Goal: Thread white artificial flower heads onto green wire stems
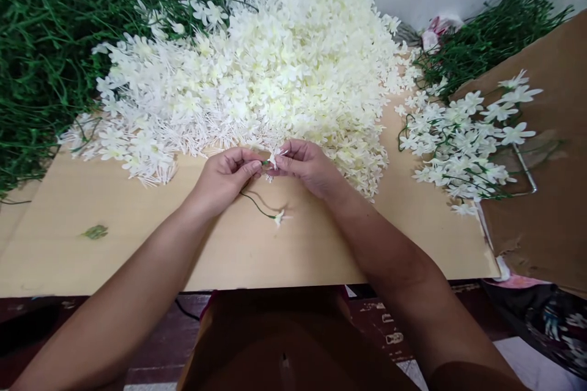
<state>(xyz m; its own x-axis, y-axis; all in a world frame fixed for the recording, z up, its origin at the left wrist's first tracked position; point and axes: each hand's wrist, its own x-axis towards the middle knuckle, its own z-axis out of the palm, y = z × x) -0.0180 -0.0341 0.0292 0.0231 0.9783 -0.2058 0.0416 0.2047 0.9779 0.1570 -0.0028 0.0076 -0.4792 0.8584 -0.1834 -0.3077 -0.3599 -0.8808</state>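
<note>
Over the near middle of the tabletop, my left hand point(229, 174) pinches a thin green artificial stem point(255, 203) between thumb and fingers. One branch of that stem curves down toward me and ends in a small white flower point(278, 217). My right hand point(305, 166) is closed on a white artificial flower point(275, 157), held at the stem's tip where both hands meet. Fingers partly hide the joint between flower and stem. Just beyond my hands lies a large heap of loose white flowers point(293, 67).
A thick mass of green stems point(41, 55) fills the left side. More green stems point(495, 36) lie at the back right. Flowered stems point(463, 140) rest by a brown cardboard sheet point(541, 214) with a bent metal rod point(525, 168). A small leaf-like piece point(96, 231) lies on the table point(293, 263).
</note>
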